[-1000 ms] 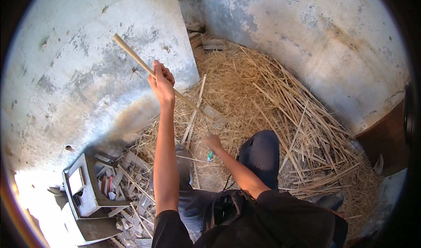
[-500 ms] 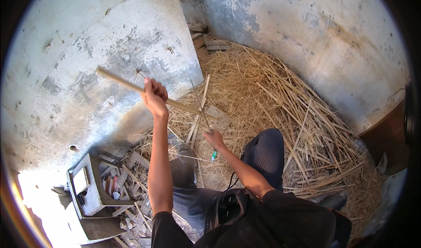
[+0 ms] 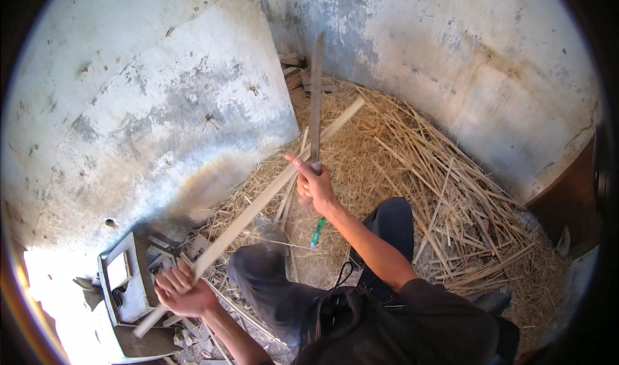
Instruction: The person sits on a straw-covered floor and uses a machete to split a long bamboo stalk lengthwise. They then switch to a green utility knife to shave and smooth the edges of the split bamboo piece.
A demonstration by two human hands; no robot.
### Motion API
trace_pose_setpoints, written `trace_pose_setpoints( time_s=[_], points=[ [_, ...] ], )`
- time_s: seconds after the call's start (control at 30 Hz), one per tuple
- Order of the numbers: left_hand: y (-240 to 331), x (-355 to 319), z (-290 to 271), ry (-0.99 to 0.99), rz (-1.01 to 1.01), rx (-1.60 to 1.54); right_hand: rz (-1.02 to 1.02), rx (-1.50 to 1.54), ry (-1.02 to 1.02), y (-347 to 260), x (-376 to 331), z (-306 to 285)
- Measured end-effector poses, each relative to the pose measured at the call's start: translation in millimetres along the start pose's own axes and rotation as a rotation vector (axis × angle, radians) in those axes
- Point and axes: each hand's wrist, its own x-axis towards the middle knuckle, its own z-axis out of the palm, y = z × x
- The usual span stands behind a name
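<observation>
My left hand is closed round the lower end of a long pale bamboo strip, which slants up to the right across my lap. In my right hand is a machete with a long, narrow, dark blade, pointing up and away from me. The blade crosses the strip's upper part, just beyond my right hand. My right index finger and thumb reach toward the strip there; whether they touch it I cannot tell. Fingers hide most of the machete's handle.
Thin shavings and a heap of split strips cover the floor ahead and right, against worn walls. A small green object lies between my knees. A broken grey casing and debris stand at lower left.
My left hand has come down and left, swinging the strip to the opposite slant. My right hand has risen with the machete, its blade now pointing upward.
</observation>
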Motion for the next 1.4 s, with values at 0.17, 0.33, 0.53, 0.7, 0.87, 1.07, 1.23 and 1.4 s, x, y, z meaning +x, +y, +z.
trace_pose_setpoints(
  time_s=[0.17,0.33,0.53,0.7,0.87,1.07,1.23,1.4],
  points=[
    [-3,-78,-33,0.157,-0.185,0.1,-0.075,0.127,-0.006,-40,3,3],
    [14,-125,-58,-0.024,-1.059,0.428,-0.127,0.098,-0.044,-67,17,-16],
    [16,-121,-15,-1.052,-1.579,0.646,-0.035,0.152,-0.069,-70,14,-33],
    [-57,-75,46,-0.525,-0.417,0.918,-0.015,0.08,-0.113,-65,1,-31],
    [-142,-53,57,-0.804,-0.896,0.914,0.027,-0.009,-0.235,-65,-11,-33],
    [-142,-67,55,-0.816,-1.194,0.774,-0.006,-0.139,-0.207,-82,-16,-30],
    [-126,-70,54,-0.795,-0.874,1.007,-0.343,-0.828,-0.051,-79,-2,-51],
    [-111,-67,67,-0.863,-0.701,1.151,-0.708,-1.225,-0.052,-78,-7,-43]
  ],
)
